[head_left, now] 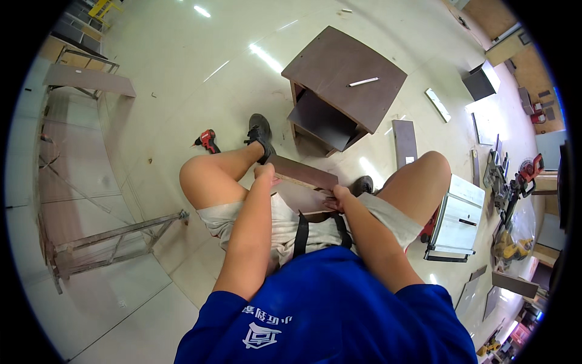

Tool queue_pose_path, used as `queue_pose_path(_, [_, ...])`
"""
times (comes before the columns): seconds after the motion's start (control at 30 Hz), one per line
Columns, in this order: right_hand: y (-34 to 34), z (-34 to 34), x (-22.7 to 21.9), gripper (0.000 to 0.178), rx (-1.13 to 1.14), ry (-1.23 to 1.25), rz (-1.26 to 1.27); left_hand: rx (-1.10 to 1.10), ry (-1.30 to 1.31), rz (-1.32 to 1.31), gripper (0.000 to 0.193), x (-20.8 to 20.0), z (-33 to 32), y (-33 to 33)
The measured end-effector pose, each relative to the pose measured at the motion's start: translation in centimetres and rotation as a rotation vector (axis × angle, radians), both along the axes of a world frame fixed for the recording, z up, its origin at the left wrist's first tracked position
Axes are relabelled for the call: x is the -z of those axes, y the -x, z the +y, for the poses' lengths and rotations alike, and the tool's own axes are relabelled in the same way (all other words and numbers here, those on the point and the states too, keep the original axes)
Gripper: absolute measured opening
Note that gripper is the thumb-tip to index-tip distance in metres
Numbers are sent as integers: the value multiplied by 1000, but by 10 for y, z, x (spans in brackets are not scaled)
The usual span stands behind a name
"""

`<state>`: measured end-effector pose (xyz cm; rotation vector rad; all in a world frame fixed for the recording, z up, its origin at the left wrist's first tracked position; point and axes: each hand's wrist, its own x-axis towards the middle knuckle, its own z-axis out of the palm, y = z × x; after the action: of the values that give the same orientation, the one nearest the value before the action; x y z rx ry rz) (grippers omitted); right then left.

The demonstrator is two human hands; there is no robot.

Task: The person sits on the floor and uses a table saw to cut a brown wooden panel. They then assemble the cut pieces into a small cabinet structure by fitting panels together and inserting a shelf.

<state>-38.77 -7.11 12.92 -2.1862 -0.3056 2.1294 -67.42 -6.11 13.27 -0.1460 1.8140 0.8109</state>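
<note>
A brown wooden board (303,171) lies across my lap between my knees, its raw chipboard edge turned toward me. My left hand (265,175) is closed around its left end. At its right end, my right hand (338,199) grips the board with bent fingers. Just below the board a paler panel (297,197) shows; whether the two are joined I cannot tell. In front of me stands a brown cabinet (345,79) with an open front and a dark panel (321,120) inside its opening. A white pen (362,82) rests on its top.
A red and black cordless drill (208,141) lies on the floor by my left shoe (259,130). Right of the cabinet is a brown strip (404,142). A white folding step stool (456,219) stands beside my right leg. Metal trestle legs (121,236) jut in from the left.
</note>
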Motion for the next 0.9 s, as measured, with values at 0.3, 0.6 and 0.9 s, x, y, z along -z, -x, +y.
queue_pose_path(0.3, [-2,26,-4,57,250,-488,102,255,-32,212,50,68,19,-41])
queue_pose_path(0.6, [-52,100,-135,44,938,-519,296,35,75,-37,45,174,3,-69])
queue_pose_path(0.9, [-133,252,-249,57,-138,-1313,-270,-105,330,-28,42,201,9,-63])
